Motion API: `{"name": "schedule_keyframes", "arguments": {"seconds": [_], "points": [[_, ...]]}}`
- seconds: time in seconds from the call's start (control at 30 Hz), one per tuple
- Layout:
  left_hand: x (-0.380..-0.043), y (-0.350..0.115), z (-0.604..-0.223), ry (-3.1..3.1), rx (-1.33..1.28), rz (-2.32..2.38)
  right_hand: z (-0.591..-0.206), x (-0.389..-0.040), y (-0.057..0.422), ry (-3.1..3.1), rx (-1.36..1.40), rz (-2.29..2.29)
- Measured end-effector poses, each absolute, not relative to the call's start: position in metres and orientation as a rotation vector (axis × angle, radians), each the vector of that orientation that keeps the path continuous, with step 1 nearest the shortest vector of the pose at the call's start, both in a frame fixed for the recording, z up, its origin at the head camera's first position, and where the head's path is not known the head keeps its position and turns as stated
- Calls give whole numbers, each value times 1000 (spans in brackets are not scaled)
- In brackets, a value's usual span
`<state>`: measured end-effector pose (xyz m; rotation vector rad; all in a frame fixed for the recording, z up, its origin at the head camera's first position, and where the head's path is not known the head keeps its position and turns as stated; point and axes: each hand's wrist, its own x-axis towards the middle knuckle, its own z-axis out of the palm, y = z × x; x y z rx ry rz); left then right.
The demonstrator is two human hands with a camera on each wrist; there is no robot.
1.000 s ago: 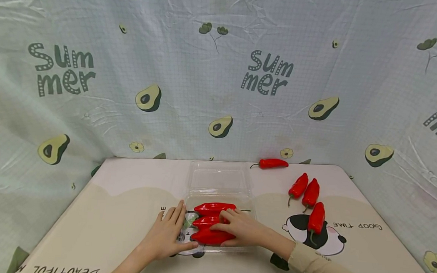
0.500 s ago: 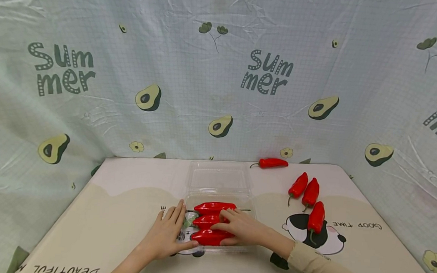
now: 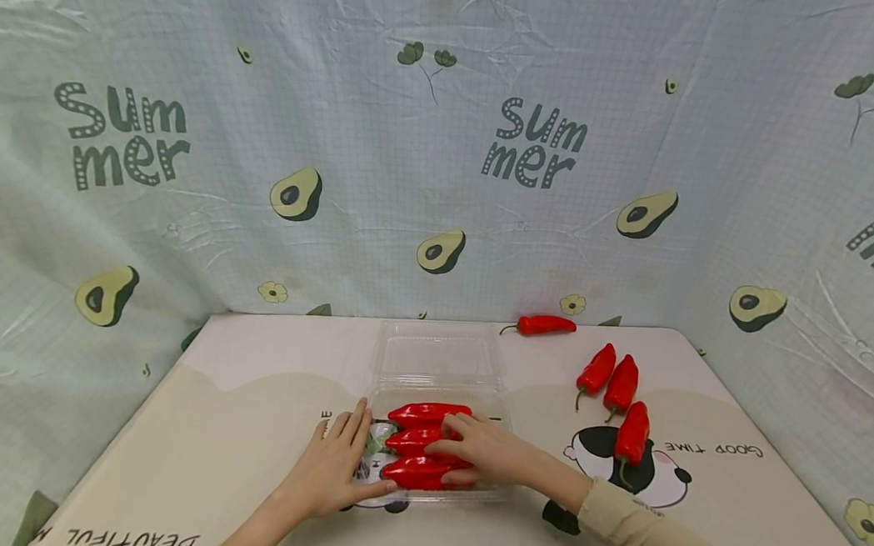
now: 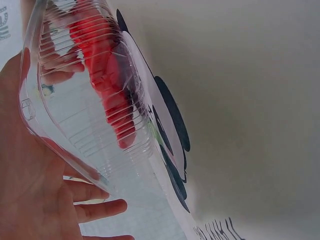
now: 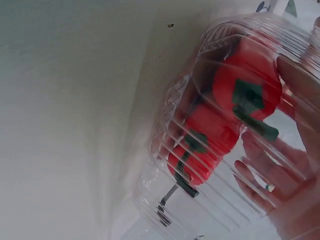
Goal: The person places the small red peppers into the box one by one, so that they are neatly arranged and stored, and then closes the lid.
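Three red chili peppers lie side by side in a clear plastic clamshell box (image 3: 431, 496), tips to the left. My right hand (image 3: 489, 452) reaches over their stem ends, its bent fingers between and on the peppers. Its thumb lies on the front chili pepper (image 3: 410, 473), with fingers along that pepper's far side. The middle pepper (image 3: 404, 440) and back pepper (image 3: 428, 414) are partly covered by the fingers. My left hand (image 3: 331, 467) rests with straight fingers along the box's left edge, thumb over its front corner. In the right wrist view, green stems (image 5: 247, 95) show through the ribbed plastic.
The box's lid (image 3: 439, 354) lies folded back behind it. To the right are three more loose peppers (image 3: 621, 384) on the patterned tablecloth (image 3: 262, 429). Another pepper (image 3: 546, 326) lies at the back edge, before the printed curtain (image 3: 370, 135).
My right hand has shifted slightly right and back over the peppers, its fingertips still among them. My left hand, the box and the loose peppers have stayed in place.
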<state>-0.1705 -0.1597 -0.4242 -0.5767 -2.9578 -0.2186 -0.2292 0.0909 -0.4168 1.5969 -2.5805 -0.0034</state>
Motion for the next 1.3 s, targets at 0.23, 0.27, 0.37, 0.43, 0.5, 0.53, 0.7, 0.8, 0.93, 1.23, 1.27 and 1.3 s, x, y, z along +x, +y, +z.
{"name": "schedule_keyframes", "arguments": {"seconds": [0.23,0.27,0.37,0.43,0.5,0.53,0.7,0.8,0.93,1.23,1.27,1.3], "points": [[-170,-160,-424,-2968,-574,-227,-416,-230,95,-2549,1590,-11],[-170,-160,-424,-2970,-573,-232,-416,-230,96,-2553,1585,-5],[-171,-160,-425,-2972,-572,-238,-418,-231,98,-2562,1565,25],[-171,-159,-425,-2974,-572,-232,-419,-232,100,-2568,1550,42],[-171,-159,-425,-2976,-571,-228,-420,-232,102,-2572,1534,67],[-171,-159,-425,-2977,-571,-227,-419,-232,104,-2572,1528,89],[-171,-159,-425,-2980,-563,-234,-417,-233,111,-2542,1503,152],[-171,-159,-425,-2978,-558,-238,-417,-236,116,-2516,1481,186],[-171,-159,-425,-2974,-559,-239,-415,-242,124,-2458,1444,207],[-170,-160,-425,-2968,-568,-232,-402,-258,141,-2395,1335,263],[-170,-160,-425,-2968,-567,-233,-401,-260,143,-2392,1323,261],[-170,-160,-425,-2969,-567,-233,-399,-262,144,-2383,1311,261]]}}
